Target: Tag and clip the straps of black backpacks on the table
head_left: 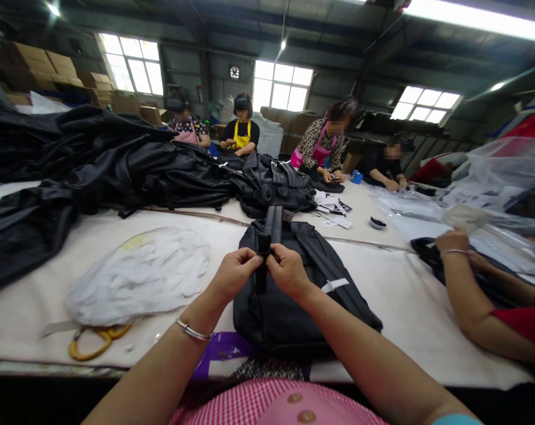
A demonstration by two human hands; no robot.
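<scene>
A black backpack (pixel 289 301) lies on the table right in front of me, its straps facing up. Both hands meet over its upper left part. My left hand (pixel 238 268) pinches one side of a black strap (pixel 263 243), and my right hand (pixel 287 268) pinches the other side of it. The fingertips almost touch, and whatever lies between them is partly hidden. Around the other shoulder strap, on the right, sits a white strip (pixel 335 285) with a jagged edge.
Left of the backpack lie a clear bag of white strips (pixel 147 271) and yellow-handled scissors (pixel 94 342). Heaped black bags (pixel 161 171) cover the table's far left. Paper tags (pixel 333 206) lie beyond. A co-worker's arm (pixel 466 289) is at right; several people work opposite.
</scene>
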